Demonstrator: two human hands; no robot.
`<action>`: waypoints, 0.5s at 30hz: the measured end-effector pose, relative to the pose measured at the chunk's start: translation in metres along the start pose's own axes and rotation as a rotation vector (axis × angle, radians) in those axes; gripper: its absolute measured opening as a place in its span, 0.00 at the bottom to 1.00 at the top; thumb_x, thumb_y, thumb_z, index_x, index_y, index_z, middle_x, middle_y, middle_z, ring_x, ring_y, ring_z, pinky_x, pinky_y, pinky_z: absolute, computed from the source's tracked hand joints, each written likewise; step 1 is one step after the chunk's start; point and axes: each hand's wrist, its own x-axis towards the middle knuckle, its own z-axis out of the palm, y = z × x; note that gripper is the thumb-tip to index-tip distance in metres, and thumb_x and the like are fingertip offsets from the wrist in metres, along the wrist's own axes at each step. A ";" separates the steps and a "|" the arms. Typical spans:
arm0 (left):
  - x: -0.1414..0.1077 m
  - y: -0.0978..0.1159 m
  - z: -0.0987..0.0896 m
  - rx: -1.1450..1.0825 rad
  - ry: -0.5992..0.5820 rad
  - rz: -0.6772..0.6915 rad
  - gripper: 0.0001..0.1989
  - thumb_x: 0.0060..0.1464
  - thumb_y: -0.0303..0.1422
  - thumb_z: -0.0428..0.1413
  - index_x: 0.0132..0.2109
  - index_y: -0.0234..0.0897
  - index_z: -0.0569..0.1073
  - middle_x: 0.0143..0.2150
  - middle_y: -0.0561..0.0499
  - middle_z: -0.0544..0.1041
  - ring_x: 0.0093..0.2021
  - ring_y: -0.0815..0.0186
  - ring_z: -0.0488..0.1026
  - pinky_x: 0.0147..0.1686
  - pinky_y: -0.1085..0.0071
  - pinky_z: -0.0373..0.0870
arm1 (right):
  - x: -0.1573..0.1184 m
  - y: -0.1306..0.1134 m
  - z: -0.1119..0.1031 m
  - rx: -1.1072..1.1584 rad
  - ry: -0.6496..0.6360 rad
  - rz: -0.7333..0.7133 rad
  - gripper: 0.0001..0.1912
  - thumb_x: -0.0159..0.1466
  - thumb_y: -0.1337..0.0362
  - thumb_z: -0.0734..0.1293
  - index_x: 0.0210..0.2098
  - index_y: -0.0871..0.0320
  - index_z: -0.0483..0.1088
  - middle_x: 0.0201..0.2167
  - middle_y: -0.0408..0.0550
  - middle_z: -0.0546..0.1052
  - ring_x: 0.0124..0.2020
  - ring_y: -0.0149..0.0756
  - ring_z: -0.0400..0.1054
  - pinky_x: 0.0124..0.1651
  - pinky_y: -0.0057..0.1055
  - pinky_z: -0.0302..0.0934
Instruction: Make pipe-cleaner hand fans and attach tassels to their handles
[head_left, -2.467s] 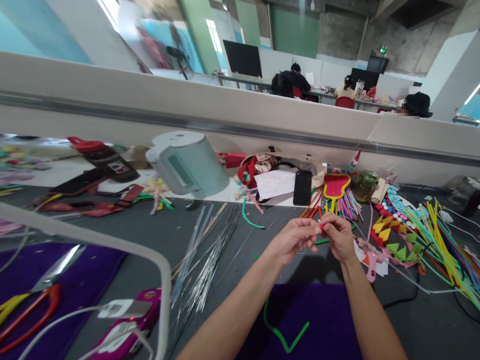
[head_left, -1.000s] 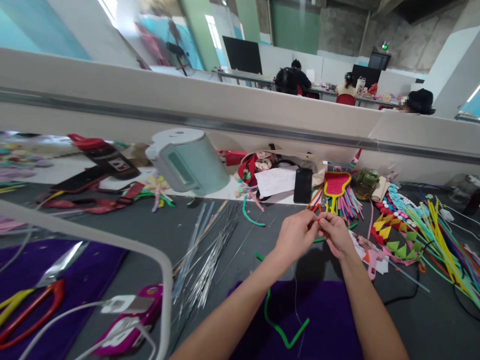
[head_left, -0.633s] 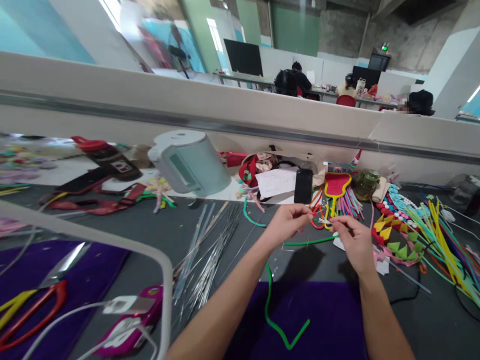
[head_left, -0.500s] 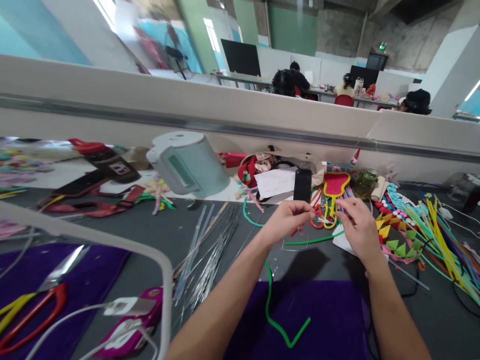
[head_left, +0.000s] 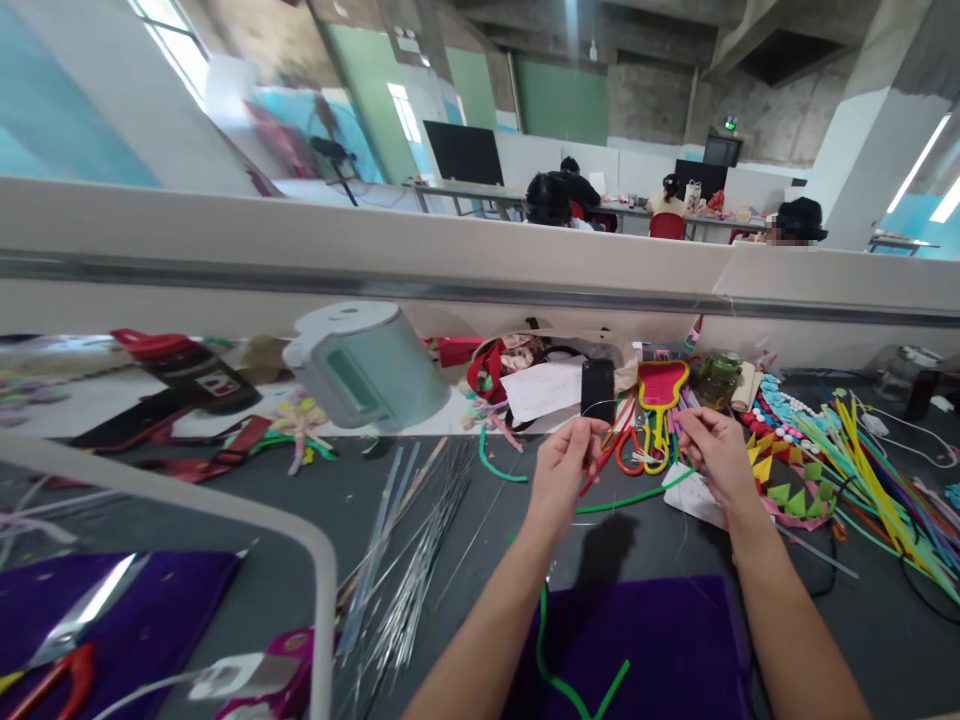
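My left hand point(head_left: 566, 465) is raised over the dark table, thumb and fingers pinched together. A thin pale thread point(head_left: 598, 403) arcs up from its fingertips. To the right, at about the same height, my right hand point(head_left: 712, 450) is pinched too, and a faint strand hangs below it. The thread's course between the hands is too fine to follow. Behind and between the hands lie yellow-handled scissors point(head_left: 657, 440) with a red-and-yellow cover and a red-handled tool point(head_left: 628, 450). A green pipe cleaner point(head_left: 626, 502) lies beneath the hands.
A bent green pipe cleaner point(head_left: 551, 675) lies on a purple cloth point(head_left: 660, 640). Left are metal wires point(head_left: 420, 545), a pale blue kettle point(head_left: 375, 365) and a bottle point(head_left: 191, 370). Right are a paper-spiked ring point(head_left: 799, 490) and a pipe cleaner bundle point(head_left: 885, 470). People sit beyond the partition point(head_left: 375, 265).
My hands have moved a little farther apart, with the left one shifting left. The camera view has tilted up, so the table things sit lower in the picture.
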 end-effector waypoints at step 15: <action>-0.007 -0.045 -0.001 -0.153 0.064 -0.133 0.19 0.50 0.46 0.61 0.38 0.32 0.75 0.25 0.54 0.71 0.22 0.72 0.66 0.23 0.75 0.70 | 0.004 0.043 0.006 0.289 0.170 0.092 0.17 0.47 0.54 0.77 0.28 0.60 0.75 0.17 0.38 0.70 0.14 0.20 0.54 0.12 0.16 0.46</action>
